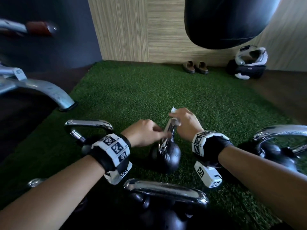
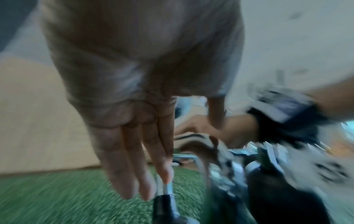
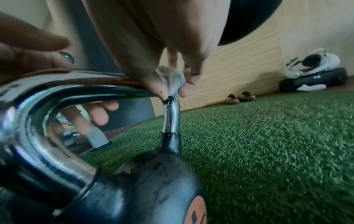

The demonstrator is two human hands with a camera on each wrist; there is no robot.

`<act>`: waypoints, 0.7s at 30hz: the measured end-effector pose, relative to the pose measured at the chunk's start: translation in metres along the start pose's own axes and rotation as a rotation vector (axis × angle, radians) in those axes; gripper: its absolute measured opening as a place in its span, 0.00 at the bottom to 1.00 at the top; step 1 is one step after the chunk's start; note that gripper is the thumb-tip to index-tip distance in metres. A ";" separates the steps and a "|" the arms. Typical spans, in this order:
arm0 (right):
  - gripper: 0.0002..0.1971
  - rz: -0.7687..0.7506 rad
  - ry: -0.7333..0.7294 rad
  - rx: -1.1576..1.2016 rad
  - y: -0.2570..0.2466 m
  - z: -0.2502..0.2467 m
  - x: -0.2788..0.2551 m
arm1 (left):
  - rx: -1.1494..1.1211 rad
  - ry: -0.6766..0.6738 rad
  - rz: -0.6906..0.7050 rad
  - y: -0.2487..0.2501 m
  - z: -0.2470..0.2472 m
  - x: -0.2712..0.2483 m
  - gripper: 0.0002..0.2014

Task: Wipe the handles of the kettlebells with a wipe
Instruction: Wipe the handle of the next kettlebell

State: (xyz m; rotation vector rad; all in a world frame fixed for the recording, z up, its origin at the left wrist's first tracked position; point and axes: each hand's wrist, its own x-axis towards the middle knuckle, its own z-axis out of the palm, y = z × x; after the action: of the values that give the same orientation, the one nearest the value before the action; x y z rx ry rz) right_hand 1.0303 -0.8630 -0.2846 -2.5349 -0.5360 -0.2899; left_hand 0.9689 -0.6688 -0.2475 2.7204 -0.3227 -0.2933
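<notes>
Kettlebell (image 1: 166, 156): heavy, rigid, slick chrome handle (image 3: 170, 115). Right hand (image 1: 186, 123) pinching soft wipe (image 3: 170, 80) at bend; left hand (image 1: 144, 135) steadying, fingers relaxed.

5 kettlebells (image 1: 165, 153), 1 wipe (image 1: 174, 112), 2 slippers (image 1: 196, 67), 2 hands (image 1: 144, 135)

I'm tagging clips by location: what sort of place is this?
Probably a small or home gym: chrome-handled kettlebells stand on artificial turf, and a black punching bag hangs by the wall.

Right hand (image 1: 184, 123) pinched in a grip; left hand (image 1: 142, 135) fingers straight.
</notes>
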 end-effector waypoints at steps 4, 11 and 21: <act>0.21 -0.105 -0.081 -0.064 -0.004 -0.009 0.001 | 0.198 0.032 -0.002 0.023 0.016 -0.011 0.21; 0.22 -0.013 -0.151 -0.107 0.001 -0.026 -0.014 | 0.355 0.046 -0.032 0.015 -0.001 -0.008 0.26; 0.18 0.074 -0.190 -0.209 -0.008 -0.043 -0.046 | 0.440 0.022 0.009 0.004 -0.030 0.015 0.44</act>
State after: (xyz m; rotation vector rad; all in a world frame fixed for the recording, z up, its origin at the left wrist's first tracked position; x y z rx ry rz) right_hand 0.9812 -0.8946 -0.2590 -2.7966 -0.5046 -0.0806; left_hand 0.9901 -0.6662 -0.2212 3.1488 -0.4375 -0.2081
